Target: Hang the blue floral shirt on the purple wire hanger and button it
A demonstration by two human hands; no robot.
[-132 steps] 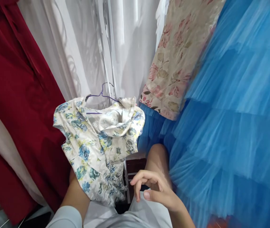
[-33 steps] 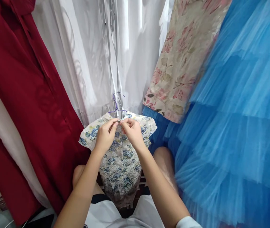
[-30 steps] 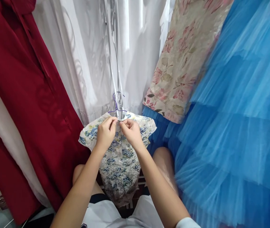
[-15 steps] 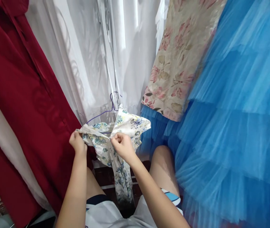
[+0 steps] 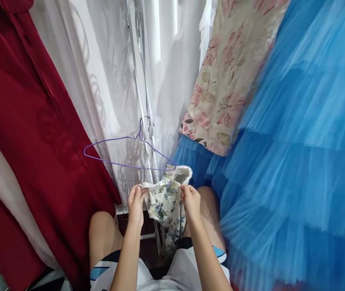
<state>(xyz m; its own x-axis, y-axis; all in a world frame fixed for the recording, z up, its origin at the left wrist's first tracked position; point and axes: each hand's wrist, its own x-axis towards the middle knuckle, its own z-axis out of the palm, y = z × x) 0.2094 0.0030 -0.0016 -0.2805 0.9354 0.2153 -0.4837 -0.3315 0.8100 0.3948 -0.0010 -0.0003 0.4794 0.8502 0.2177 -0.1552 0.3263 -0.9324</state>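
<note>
A white garment [image 5: 164, 200] with a blue and green floral print hangs between my hands over my lap. My left hand [image 5: 136, 201] pinches its upper left edge. On the other side, my right hand [image 5: 190, 200] grips the top edge near the neckline. A purple wire hanger [image 5: 112, 163] hangs by its hook from a white metal rack [image 5: 144, 81]. Most of the hanger is bare; its right end is at the far part of the garment, and whether the cloth is still hooked there I cannot tell.
A dark red garment [image 5: 48, 153] hangs on the left, with white cloth [image 5: 172, 72] behind the rack. To the right are a beige dress with pink flowers [image 5: 217, 93] and a wide blue tulle dress [image 5: 296, 161]. My bare knees flank the rack's lower part.
The floral garment has come off the hanger's left side and moved down and right, toward me. Both hands moved right and down with it, still gripping. The hanger now shows almost whole.
</note>
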